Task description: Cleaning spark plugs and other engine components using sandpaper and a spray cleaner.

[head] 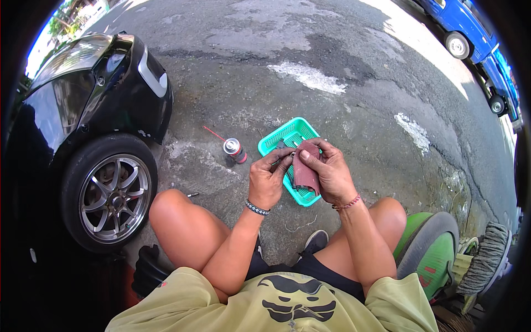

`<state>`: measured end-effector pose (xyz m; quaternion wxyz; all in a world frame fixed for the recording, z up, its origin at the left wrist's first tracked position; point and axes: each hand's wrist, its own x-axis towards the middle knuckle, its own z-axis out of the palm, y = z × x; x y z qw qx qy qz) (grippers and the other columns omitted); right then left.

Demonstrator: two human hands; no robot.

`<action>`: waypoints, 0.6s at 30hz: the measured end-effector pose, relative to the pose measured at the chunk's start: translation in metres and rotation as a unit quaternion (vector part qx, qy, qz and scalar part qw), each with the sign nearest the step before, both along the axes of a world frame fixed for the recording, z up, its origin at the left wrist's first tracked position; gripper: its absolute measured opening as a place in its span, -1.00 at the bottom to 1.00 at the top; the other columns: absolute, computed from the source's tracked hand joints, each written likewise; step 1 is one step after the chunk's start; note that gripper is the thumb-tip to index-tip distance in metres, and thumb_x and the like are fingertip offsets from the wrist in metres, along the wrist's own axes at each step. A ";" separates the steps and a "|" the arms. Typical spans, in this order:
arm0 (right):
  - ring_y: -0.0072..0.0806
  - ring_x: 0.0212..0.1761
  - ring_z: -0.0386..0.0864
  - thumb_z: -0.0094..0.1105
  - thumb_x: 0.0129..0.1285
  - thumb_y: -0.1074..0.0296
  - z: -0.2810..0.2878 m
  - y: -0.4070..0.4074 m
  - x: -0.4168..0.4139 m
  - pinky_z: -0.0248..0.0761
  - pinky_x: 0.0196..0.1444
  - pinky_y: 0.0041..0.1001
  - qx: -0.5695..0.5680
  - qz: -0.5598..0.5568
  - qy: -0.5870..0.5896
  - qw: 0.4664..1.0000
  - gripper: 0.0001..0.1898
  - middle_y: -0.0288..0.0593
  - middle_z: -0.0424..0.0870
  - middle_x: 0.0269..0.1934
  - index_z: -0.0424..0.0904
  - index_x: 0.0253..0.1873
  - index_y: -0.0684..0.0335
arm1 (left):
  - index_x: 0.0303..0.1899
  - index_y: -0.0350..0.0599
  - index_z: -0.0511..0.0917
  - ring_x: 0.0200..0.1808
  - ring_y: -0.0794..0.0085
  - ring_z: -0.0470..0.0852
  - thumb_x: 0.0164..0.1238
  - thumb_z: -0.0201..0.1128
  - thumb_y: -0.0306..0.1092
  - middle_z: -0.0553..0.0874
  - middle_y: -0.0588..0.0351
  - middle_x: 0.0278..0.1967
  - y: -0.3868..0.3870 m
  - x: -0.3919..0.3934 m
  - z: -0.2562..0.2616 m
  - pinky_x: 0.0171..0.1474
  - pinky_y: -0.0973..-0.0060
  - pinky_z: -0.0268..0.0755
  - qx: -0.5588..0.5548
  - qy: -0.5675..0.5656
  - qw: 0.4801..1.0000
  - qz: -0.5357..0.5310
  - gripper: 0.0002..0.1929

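Between the thumb and fingers of my right hand (337, 172) is a folded piece of reddish-brown sandpaper (306, 172). My left hand (265, 180) pinches a small metal part (293, 154) against the sandpaper's upper left edge; the fingertips hide most of it. Both hands are above a turquoise plastic basket (271, 143) on the ground. Inside the basket lie some dark and light small parts (282, 143), partly covered by the hands and sandpaper. To the left of the basket stands a spray can (235, 151) with a thin red straw (213, 133) pointing away.
A black car (120, 83) with a spoked wheel (117, 201) is close on my left. A small metal piece (193, 194) lies near my left knee. To my right are a green rounded object (429, 253) and a coiled grey rope (485, 257). A blue vehicle (468, 25) stands across the pavement.
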<state>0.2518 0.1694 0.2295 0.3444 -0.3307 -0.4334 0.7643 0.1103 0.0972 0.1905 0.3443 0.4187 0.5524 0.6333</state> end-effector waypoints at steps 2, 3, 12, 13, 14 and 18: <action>-0.66 -0.34 0.64 0.30 0.42 0.36 0.001 0.002 0.003 0.53 -0.36 -0.61 -0.028 0.019 -0.019 0.999 -0.77 -0.25 0.70 -0.21 0.58 0.07 0.28 | -0.01 -0.21 0.73 -0.09 0.47 0.76 0.44 0.31 -0.46 0.81 0.06 -0.13 0.000 0.000 -0.001 -0.02 0.50 0.61 0.000 -0.002 1.000 0.001 -0.83; -0.66 -0.34 0.64 0.30 0.42 0.36 0.001 0.002 0.003 0.53 -0.36 -0.61 -0.028 0.019 -0.020 0.999 -0.77 -0.25 0.70 -0.21 0.58 0.07 0.28 | -0.02 -0.21 0.73 -0.10 0.48 0.76 0.44 0.31 -0.46 0.82 0.05 -0.13 0.000 0.000 0.001 -0.02 0.51 0.61 -0.003 -0.007 1.000 -0.001 -0.83; -0.65 -0.50 0.62 0.29 0.42 0.35 0.013 0.000 0.001 0.40 -0.65 -0.67 -0.075 0.026 -0.006 0.997 -0.75 -0.22 0.68 -0.28 0.54 0.10 0.28 | -0.04 -0.23 0.74 -0.11 0.45 0.77 0.42 0.33 -0.47 0.83 0.04 -0.14 0.000 0.001 0.002 -0.03 0.50 0.61 -0.017 0.003 1.000 0.010 -0.84; -0.66 -0.56 0.59 0.28 0.43 0.34 0.011 0.000 0.001 0.33 -0.72 -0.67 -0.077 0.024 -0.008 0.997 -0.75 -0.23 0.68 -0.30 0.54 0.10 0.27 | -0.05 -0.23 0.75 -0.10 0.43 0.78 0.41 0.33 -0.47 0.83 0.02 -0.14 0.001 0.001 0.002 -0.03 0.49 0.61 -0.009 0.012 1.000 0.015 -0.84; -0.67 -0.61 0.56 0.28 0.43 0.34 0.011 0.000 0.001 0.25 -0.79 -0.68 -0.080 0.021 -0.009 0.997 -0.76 -0.23 0.67 -0.31 0.54 0.09 0.26 | -0.05 -0.23 0.75 -0.10 0.43 0.78 0.41 0.33 -0.47 0.83 0.02 -0.14 0.001 0.001 0.003 -0.03 0.49 0.61 -0.009 0.011 1.000 0.014 -0.84; -0.67 -0.59 0.57 0.30 0.41 0.35 0.013 0.003 0.004 0.32 -0.72 -0.66 -0.083 0.039 -0.014 0.996 -0.76 -0.26 0.68 -0.33 0.57 0.08 0.27 | -0.04 -0.22 0.75 -0.08 0.32 0.79 0.36 0.34 -0.50 0.82 0.00 -0.15 0.001 -0.002 0.007 -0.01 0.46 0.61 0.022 0.106 0.994 0.033 -0.82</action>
